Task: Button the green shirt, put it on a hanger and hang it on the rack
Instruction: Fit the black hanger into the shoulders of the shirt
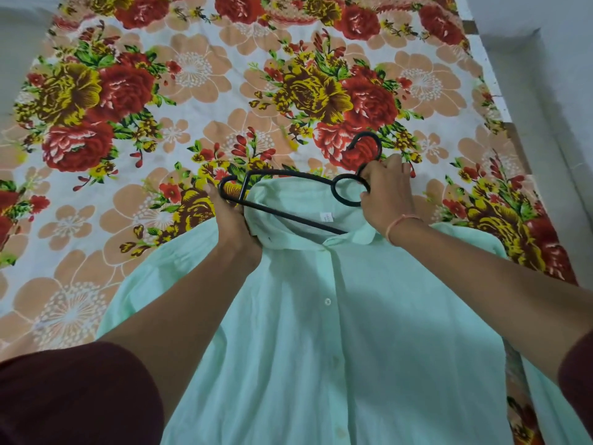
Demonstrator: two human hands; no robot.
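Note:
The pale green shirt (pixel 353 332) lies buttoned, front up, on the bed, collar away from me. A black hanger (pixel 288 212) is tilted across the collar opening, with one end going down inside the neck on the right and its left end sticking out past the collar. My right hand (pixel 386 197) grips the hanger at its ring, just below the hook. My left hand (pixel 236 226) holds the left side of the collar, bunched, beside the hanger's free end.
The bed is covered by a floral sheet (pixel 192 91) in red, yellow and peach. Its right edge (pixel 500 101) runs along a grey floor. No rack is in view.

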